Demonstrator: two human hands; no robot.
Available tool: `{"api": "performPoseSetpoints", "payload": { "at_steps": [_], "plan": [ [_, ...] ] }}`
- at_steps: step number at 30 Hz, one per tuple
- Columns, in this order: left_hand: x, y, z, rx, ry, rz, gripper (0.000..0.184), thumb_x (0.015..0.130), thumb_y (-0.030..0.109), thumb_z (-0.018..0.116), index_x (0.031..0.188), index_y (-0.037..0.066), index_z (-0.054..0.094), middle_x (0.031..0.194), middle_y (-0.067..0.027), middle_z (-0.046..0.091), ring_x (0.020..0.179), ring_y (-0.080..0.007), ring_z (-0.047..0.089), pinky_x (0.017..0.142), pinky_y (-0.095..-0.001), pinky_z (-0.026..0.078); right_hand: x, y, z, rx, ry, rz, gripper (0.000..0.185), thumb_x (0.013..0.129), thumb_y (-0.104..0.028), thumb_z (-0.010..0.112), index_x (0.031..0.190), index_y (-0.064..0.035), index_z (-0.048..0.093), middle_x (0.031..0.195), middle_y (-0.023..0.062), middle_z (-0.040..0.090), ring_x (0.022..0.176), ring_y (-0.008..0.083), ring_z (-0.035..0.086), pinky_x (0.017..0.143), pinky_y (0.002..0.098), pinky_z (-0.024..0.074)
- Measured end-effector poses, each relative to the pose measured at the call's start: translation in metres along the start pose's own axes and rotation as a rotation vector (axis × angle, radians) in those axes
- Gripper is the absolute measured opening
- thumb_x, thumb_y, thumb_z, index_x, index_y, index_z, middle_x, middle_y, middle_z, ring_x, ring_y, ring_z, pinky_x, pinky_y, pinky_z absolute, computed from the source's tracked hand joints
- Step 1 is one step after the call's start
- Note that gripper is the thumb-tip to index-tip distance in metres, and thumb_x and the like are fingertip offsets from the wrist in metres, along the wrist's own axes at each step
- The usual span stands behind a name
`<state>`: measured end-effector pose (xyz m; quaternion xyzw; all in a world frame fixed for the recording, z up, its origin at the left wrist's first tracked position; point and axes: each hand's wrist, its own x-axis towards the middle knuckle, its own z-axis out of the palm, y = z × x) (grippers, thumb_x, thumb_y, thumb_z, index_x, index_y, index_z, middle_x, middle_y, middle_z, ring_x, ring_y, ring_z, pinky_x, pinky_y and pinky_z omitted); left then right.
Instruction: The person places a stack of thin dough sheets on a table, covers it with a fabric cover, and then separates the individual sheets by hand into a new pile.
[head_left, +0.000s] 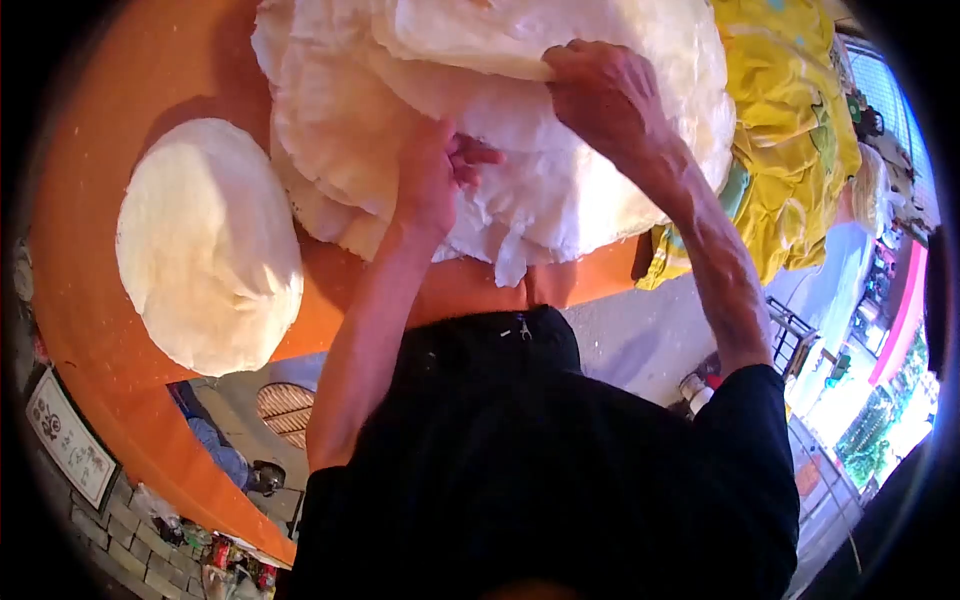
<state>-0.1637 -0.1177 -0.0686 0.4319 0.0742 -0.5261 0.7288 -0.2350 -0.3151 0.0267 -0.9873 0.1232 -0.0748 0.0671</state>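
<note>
A wide pile of thin, whitish, soft round sheets with ragged edges lies on the orange table. My right hand is closed on the rim of the uppermost white sheet, at the pile's far side. Lower and to the left, my left hand hovers over or rests on the pile; I cannot tell which. Its fingers are loosely bent and apart, with nothing visible in them. One separate round white sheet, or a small stack of them, lies to the left.
The orange table has its near edge in front of my body. Crumpled yellow cloth sits at the right. Below are a woven round tray and a framed sign. Further right stands a dark metal frame.
</note>
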Motion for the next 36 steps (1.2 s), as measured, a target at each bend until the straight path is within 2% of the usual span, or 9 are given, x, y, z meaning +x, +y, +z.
{"api": "performPoseSetpoints", "payload": {
  "at_steps": [3, 9, 12, 16, 19, 23, 28, 32, 36],
  "plan": [
    [-0.002, 0.008, 0.006, 0.010, -0.062, -0.037, 0.028, 0.098, 0.031, 0.049, 0.106, 0.007, 0.059, 0.090, -0.0072, 0.068, 0.078, -0.0217, 0.069, 0.052, -0.0257, 0.041, 0.001, -0.023, 0.035, 0.029, -0.024, -0.056, 0.007, 0.074, -0.015, 0.063, 0.074, -0.0084, 0.060, 0.072, 0.0107, 0.059, 0.071, 0.0343, 0.062, 0.063, 0.0449, 0.0499],
    [-0.002, 0.015, 0.004, -0.027, 0.027, -0.043, 0.031, 0.097, 0.035, 0.049, 0.106, 0.008, 0.061, 0.094, -0.0058, 0.068, 0.077, -0.0164, 0.065, 0.054, -0.0247, 0.040, -0.042, -0.036, 0.028, 0.105, 0.086, -0.051, 0.041, 0.078, -0.031, 0.071, 0.111, -0.0079, 0.062, 0.117, 0.0137, 0.058, 0.111, 0.0351, 0.055, 0.090, 0.0459, 0.0454],
    [0.000, 0.022, 0.019, -0.040, -0.013, 0.028, 0.033, 0.095, 0.036, 0.050, 0.105, 0.007, 0.062, 0.095, -0.0050, 0.068, 0.080, -0.0136, 0.063, 0.058, -0.0251, 0.042, -0.036, -0.021, 0.046, 0.038, 0.150, -0.066, 0.039, 0.076, -0.035, 0.072, 0.100, -0.0053, 0.064, 0.110, 0.0138, 0.060, 0.110, 0.0334, 0.055, 0.088, 0.0464, 0.0441],
    [0.001, 0.025, 0.010, 0.055, -0.023, 0.045, 0.031, 0.096, 0.031, 0.050, 0.115, 0.008, 0.059, 0.098, -0.0050, 0.068, 0.086, -0.0154, 0.064, 0.065, -0.0276, 0.044, 0.002, 0.013, 0.013, 0.079, -0.458, 0.195, 0.034, 0.079, -0.021, 0.073, 0.110, -0.0116, 0.066, 0.111, 0.0142, 0.063, 0.106, 0.0332, 0.058, 0.090, 0.0413, 0.0473],
    [-0.015, 0.022, 0.001, 0.261, 0.070, 0.015, 0.032, 0.094, 0.031, 0.054, 0.114, 0.006, 0.059, 0.098, -0.0058, 0.068, 0.084, -0.0161, 0.065, 0.066, -0.0279, 0.045, 0.040, 0.003, -0.104, -0.167, 0.022, 0.044, 0.014, 0.082, -0.015, 0.069, 0.088, -0.0025, 0.067, 0.074, 0.0181, 0.062, 0.067, 0.0296, 0.060, 0.061, 0.0409, 0.0454],
    [-0.027, 0.022, 0.000, 0.259, 0.172, 0.012, 0.032, 0.092, 0.028, 0.058, 0.113, 0.003, 0.059, 0.098, -0.0076, 0.067, 0.083, -0.0176, 0.066, 0.067, -0.0277, 0.048, 0.050, 0.002, -0.143, -0.411, 0.445, 0.013, 0.027, 0.085, -0.031, 0.070, 0.085, -0.0040, 0.070, 0.076, 0.0234, 0.065, 0.061, 0.0295, 0.063, 0.056, 0.0380, 0.0468],
    [-0.021, 0.025, 0.003, 0.224, 0.153, 0.070, 0.037, 0.091, 0.023, 0.061, 0.120, 0.000, 0.055, 0.099, -0.0093, 0.067, 0.087, -0.0184, 0.066, 0.071, -0.0295, 0.050, 0.020, 0.006, -0.077, -0.112, 0.065, -0.147, 0.023, 0.088, -0.022, 0.069, 0.103, -0.0052, 0.069, 0.072, 0.0168, 0.063, 0.057, 0.0229, 0.058, 0.057, 0.0355, 0.0458],
    [-0.016, 0.027, 0.019, 0.117, 0.144, 0.135, 0.037, 0.089, 0.021, 0.064, 0.118, 0.000, 0.055, 0.100, -0.0096, 0.065, 0.096, -0.0185, 0.064, 0.072, -0.0311, 0.051, -0.006, -0.026, -0.087, 0.338, -0.178, 0.116, 0.019, 0.085, -0.017, 0.070, 0.094, -0.0003, 0.070, 0.061, 0.0226, 0.053, 0.047, 0.0244, 0.046, 0.052, 0.0366, 0.0426],
    [0.001, 0.017, 0.020, 0.091, 0.051, 0.192, 0.037, 0.089, 0.025, 0.067, 0.119, 0.006, 0.056, 0.105, -0.0066, 0.065, 0.099, -0.0195, 0.063, 0.077, -0.0318, 0.050, -0.012, -0.030, -0.115, 0.631, -0.222, 0.309, 0.018, 0.089, -0.020, 0.068, 0.093, -0.0021, 0.071, 0.073, 0.0102, 0.070, 0.064, 0.0223, 0.067, 0.064, 0.0300, 0.0523]
  ]
}}
